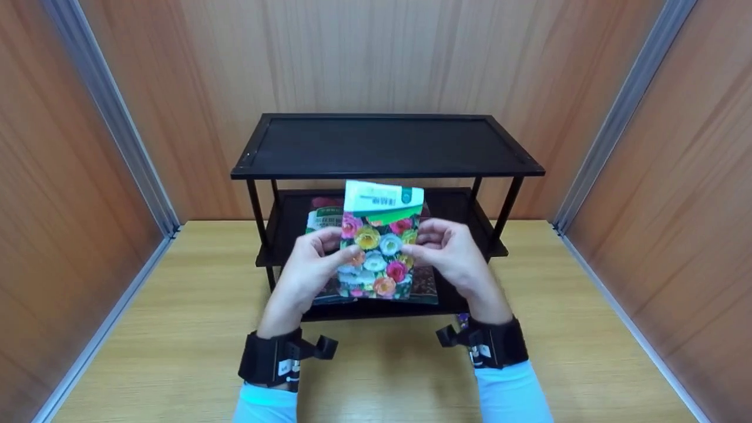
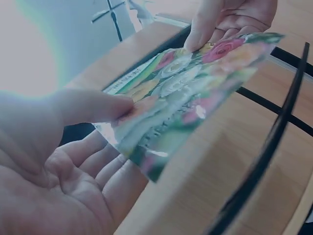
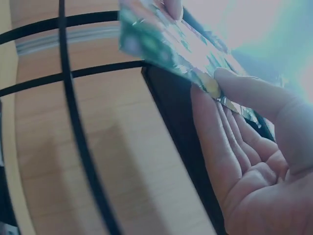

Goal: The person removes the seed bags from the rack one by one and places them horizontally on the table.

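Note:
Both hands hold a flower seed packet (image 1: 383,202), printed with colourful blooms and a white and green top, upright in front of the black two-tier rack (image 1: 376,147). My left hand (image 1: 311,264) pinches its left edge, thumb on the printed face and fingers behind. At the opposite edge, my right hand (image 1: 455,261) pinches it the same way. In the left wrist view the packet (image 2: 171,93) spans between the two thumbs. The right wrist view shows the right thumb (image 3: 254,90) pressing on its face.
Other packets lie on the rack's lower shelf, partly behind the held one: one with a green and white label (image 1: 325,217) and a dark brown one (image 1: 424,285). A small purple item (image 1: 463,320) shows beside the right wrist. Wooden panels enclose the sides and back.

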The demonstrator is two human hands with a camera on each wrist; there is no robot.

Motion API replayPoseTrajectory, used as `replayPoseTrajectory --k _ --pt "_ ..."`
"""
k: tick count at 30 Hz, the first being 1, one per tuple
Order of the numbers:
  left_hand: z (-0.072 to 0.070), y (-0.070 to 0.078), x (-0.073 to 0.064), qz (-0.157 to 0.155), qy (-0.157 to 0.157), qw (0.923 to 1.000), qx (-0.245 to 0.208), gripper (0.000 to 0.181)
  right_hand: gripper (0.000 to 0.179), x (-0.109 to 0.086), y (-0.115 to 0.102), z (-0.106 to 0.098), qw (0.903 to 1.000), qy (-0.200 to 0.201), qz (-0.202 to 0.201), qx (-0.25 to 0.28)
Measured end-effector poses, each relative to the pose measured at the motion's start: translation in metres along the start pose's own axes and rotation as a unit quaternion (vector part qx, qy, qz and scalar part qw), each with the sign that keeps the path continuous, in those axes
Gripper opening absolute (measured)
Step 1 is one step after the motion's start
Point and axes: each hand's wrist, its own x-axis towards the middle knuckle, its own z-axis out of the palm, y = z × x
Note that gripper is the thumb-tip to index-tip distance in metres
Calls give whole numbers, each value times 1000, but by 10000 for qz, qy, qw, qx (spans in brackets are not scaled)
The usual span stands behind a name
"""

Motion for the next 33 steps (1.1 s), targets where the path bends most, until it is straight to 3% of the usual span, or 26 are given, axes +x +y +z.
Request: replayPoseTrajectory --k 7,12,20,24,33 --pt "0 -28 1 -61 19 9999 104 27 31 -3 31 3 9999 -111 25 127" --pt "-1 -42 -3 -149 64 9998 84 30 29 -4 46 8 9997 -171 -194 -12" --pt "5 -53 -2 -231 184 9996 44 31 24 -5 56 10 9989 -54 -418 -205" --pt "11 -60 1 -83 294 9994 163 30 21 -5 60 9 9988 119 -385 -268" --pt "17 -72 1 142 195 9991 356 35 18 -6 67 12 9976 473 -452 -205"
